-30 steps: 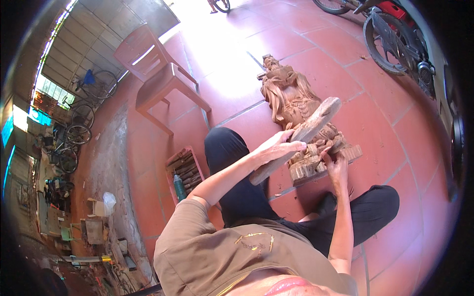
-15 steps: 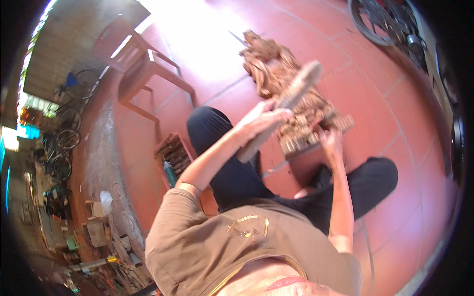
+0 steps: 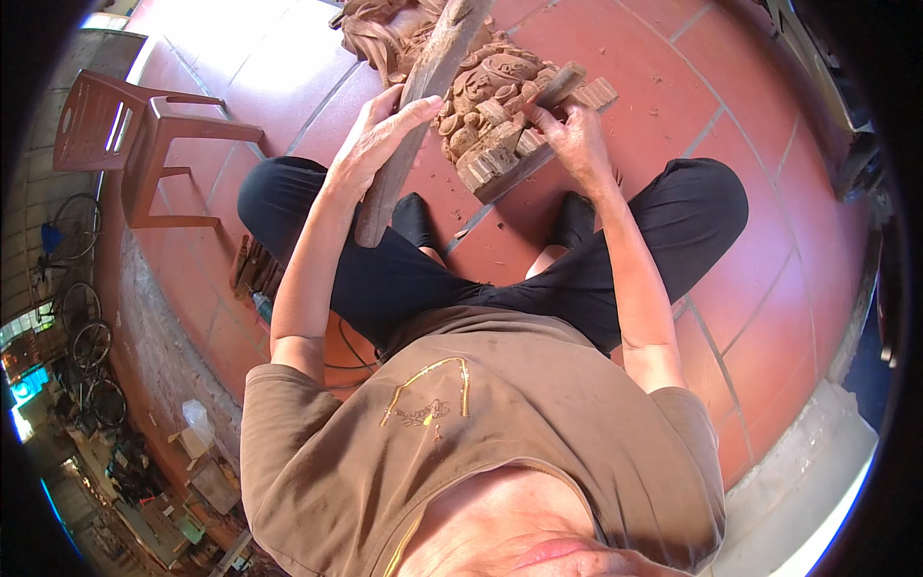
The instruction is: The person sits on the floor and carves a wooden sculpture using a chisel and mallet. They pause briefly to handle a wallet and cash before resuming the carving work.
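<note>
Seen from the head camera, the person sits cross-legged on the red tile floor (image 3: 750,144) with the wood carving (image 3: 481,106) lying just ahead of the crossed feet. This puts the workpiece inside arm's reach, with the tiles bearing it from below, so neither hand has to carry it.

The left hand (image 3: 380,130) is closed around a long flat wooden mallet (image 3: 423,106). The grip sits near the middle of the shaft, left of the carving; the upper end runs up past the carving toward the picture's top edge, and the lower end points back toward the left knee. Holding it mid-length likely favours short, controlled taps over a full swing.

The right hand (image 3: 577,139) rests against the carving's right side, fingers pinched around a short chisel handle (image 3: 558,87) that angles in over the carved relief. The blade tip is hidden against the wood. The low grip, close to the surface, appears meant to steady the tool at one spot.

Left of the carving, well apart, a red plastic chair (image 3: 144,144) stands on the tiles. Nearer, beside the left thigh, a small tray of hand tools (image 3: 252,274) lies on the floor, presumably for quick changes. Further left of the carving, bicycles (image 3: 82,317) lean by the wall.
</note>
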A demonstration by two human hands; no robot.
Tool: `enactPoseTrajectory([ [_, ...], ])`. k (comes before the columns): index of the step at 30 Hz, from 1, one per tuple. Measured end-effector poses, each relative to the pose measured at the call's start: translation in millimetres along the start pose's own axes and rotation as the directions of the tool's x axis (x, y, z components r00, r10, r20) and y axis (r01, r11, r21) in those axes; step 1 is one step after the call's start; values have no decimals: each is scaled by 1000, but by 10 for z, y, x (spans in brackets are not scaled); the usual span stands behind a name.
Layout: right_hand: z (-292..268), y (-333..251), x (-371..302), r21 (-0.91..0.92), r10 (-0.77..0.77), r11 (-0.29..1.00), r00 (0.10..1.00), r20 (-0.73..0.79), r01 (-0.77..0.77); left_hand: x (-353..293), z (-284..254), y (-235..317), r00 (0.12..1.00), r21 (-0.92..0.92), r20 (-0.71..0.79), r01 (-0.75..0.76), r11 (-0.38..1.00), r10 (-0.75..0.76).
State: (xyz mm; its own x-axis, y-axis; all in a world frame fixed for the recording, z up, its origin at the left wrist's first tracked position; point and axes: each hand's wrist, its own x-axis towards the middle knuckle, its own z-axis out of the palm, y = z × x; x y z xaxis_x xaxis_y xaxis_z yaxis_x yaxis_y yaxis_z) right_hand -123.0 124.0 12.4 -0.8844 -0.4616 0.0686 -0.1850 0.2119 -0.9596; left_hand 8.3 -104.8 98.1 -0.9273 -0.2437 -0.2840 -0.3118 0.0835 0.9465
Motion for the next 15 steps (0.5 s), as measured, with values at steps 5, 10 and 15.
enactPoseTrajectory([
  [5,-4,57,18,24,30,999,999,-38,-29,-16,13,22,1000,8,-20,6,1000,-5],
  [10,19,86,2,14,12,1000,1000,-5,-12,19,33,3,1000,35,-19,-24,999,24],
  [15,33,-53,-19,-109,-57,992,998,-2,56,19,60,3,998,124,-26,-51,991,55],
])
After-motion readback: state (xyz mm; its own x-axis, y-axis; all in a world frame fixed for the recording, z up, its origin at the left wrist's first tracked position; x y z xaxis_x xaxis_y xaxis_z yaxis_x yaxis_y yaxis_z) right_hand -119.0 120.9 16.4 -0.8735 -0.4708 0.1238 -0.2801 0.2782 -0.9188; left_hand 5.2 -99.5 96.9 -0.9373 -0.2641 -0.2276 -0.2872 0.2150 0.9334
